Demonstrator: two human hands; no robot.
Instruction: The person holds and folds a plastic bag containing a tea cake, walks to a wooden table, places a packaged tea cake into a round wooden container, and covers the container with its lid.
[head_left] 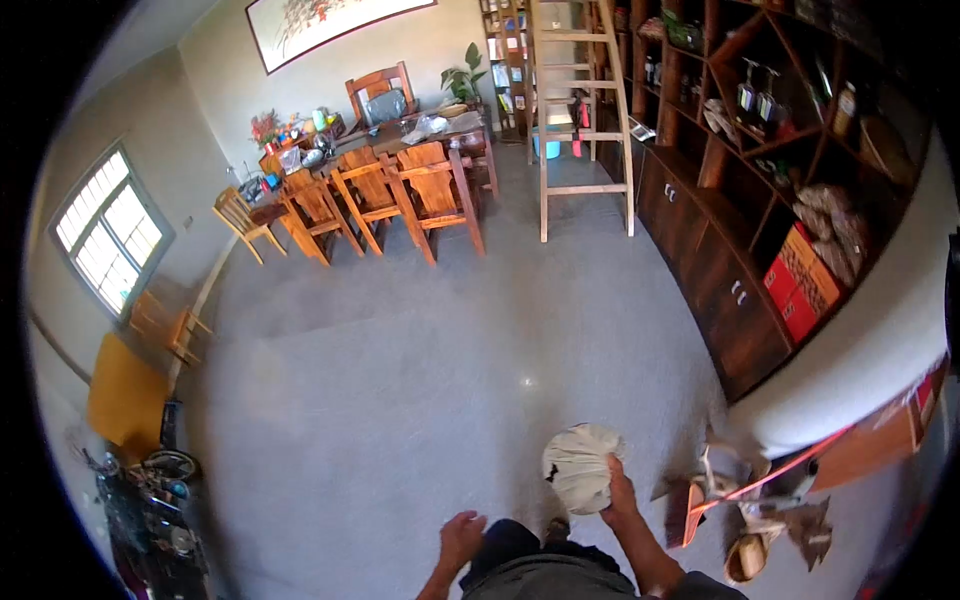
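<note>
My right hand (pixel 622 492) grips the right edge of a round, beige, pleated cloth piece (pixel 580 466). It has a small dark mark on its left side, and I cannot make out its exact kind. The cloth is held in front of my body, above the grey floor (pixel 400 380). Lower down, beside my dark clothing, my left hand (pixel 463 537) hangs with loosely bent fingers slightly apart and nothing visible in it.
A broom (pixel 688 512) with a red handle and a basket (pixel 746 558) lie at the lower right. Dark shelves (pixel 720 235) line the right side, near a wooden ladder (pixel 587 188). Wooden chairs (pixel 435 190) surround a table at the back. A motorbike (pixel 150 520) stands at left.
</note>
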